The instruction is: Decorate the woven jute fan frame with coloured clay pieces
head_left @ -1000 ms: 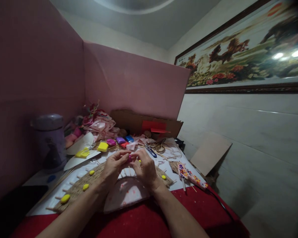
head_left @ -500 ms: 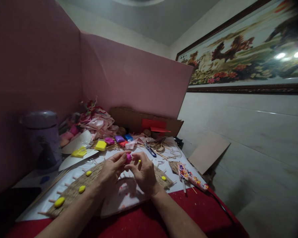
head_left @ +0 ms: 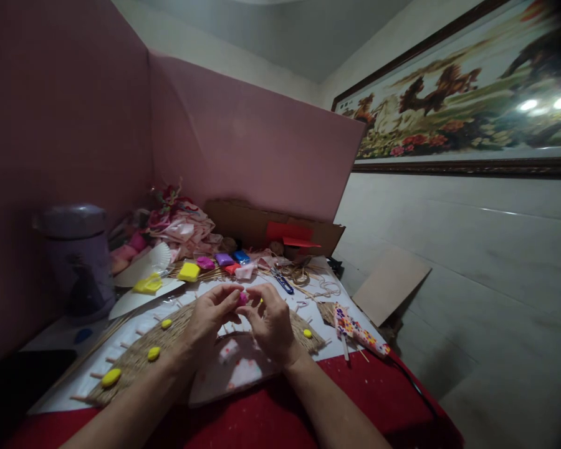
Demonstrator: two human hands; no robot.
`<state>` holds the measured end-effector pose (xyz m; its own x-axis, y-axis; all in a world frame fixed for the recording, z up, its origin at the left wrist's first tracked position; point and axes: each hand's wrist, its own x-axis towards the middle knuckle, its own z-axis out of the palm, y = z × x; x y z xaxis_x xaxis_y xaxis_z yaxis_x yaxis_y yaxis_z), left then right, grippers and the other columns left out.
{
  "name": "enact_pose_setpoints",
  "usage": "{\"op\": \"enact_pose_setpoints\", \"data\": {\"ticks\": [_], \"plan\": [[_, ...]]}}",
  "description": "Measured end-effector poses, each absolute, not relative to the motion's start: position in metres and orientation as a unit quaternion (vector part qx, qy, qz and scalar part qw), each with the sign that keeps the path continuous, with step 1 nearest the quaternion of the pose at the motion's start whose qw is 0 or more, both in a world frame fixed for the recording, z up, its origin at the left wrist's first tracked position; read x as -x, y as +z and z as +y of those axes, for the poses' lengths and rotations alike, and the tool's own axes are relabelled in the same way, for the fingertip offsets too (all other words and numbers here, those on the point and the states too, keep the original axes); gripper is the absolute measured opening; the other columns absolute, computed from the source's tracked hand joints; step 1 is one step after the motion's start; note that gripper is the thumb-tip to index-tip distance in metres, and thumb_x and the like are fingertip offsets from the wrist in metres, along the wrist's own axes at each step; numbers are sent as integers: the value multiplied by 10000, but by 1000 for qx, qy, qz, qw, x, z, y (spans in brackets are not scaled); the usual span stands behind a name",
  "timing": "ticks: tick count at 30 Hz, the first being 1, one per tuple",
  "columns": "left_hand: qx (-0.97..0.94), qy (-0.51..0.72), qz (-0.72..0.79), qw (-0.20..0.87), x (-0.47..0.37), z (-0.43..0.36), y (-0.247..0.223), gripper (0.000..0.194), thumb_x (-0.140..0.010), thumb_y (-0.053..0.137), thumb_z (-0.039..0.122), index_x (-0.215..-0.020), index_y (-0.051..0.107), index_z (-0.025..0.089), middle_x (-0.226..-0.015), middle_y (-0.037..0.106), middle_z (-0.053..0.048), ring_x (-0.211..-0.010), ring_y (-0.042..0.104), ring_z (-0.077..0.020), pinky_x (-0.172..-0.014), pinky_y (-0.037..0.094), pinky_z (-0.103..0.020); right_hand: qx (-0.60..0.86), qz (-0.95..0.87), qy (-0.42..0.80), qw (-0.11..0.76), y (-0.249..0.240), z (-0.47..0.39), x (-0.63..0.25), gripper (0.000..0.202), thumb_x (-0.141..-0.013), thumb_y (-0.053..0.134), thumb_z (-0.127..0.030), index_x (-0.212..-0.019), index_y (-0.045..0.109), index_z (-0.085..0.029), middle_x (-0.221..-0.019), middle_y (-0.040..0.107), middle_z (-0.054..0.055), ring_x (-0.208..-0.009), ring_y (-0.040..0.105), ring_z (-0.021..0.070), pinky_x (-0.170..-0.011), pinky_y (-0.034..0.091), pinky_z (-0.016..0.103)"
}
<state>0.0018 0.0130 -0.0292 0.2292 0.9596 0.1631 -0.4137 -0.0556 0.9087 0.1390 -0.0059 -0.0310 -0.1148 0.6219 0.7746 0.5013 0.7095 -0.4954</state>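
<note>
A small lump of bright pink modelling clay (head_left: 242,299) is pinched between the fingertips of my left hand (head_left: 215,315) and my right hand (head_left: 270,321). Both hands are closed around it, above a curved fan-shaped piece woven from twine (head_left: 175,340) with short sticks poking out along its edge. Yellow clay dots sit on the weave, among them a larger one (head_left: 111,377) at the left end and one (head_left: 307,333) at the right. Beneath my wrists the piece's inner part is covered with pale patterned fabric (head_left: 247,373). My forearms hide part of the weave.
Packs of yellow clay (head_left: 188,272), purple clay (head_left: 223,259) and blue clay (head_left: 241,257) lie behind the hands. Nearby are blue-handled snips (head_left: 284,284) and twine. A lilac canister (head_left: 78,262) stands left; a flower-patterned glue gun (head_left: 359,333) lies right, its cord trailing over red cloth (head_left: 378,399).
My fingers have closed further over the pink clay, so less of it shows. The right fingers have shifted slightly toward the left hand. The view has moved a little.
</note>
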Motion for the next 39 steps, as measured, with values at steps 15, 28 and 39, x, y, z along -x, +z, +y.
{"op": "enact_pose_setpoints", "data": {"ticks": [15, 28, 39], "plan": [[-496, 525, 299, 624, -3, 4, -19, 338, -681, 702, 401, -839, 593, 123, -640, 630, -25, -542, 579, -132, -457, 423, -225, 338, -767, 37, 544, -30, -6, -142, 123, -835, 479, -84, -825, 553, -181, -798, 541, 37, -778, 524, 165, -688, 430, 275], [-475, 571, 281, 608, -1, 6, -20, 261, -598, 774, 257, -753, 617, 117, -630, 619, -7, -536, 515, -79, -495, 384, -194, 357, -747, 92, 553, -30, -6, -140, 79, -814, 585, -152, -886, 589, -185, -820, 595, 28, -758, 566, 148, -679, 447, 255], [-483, 544, 297, 619, 0, 6, -19, 273, -593, 769, 317, -726, 646, 112, -617, 637, -32, -526, 542, -104, -494, 415, -218, 354, -741, 103, 562, -31, -7, -141, 73, -824, 545, -144, -852, 597, -187, -797, 596, 28, -739, 561, 148, -673, 450, 268]]}}
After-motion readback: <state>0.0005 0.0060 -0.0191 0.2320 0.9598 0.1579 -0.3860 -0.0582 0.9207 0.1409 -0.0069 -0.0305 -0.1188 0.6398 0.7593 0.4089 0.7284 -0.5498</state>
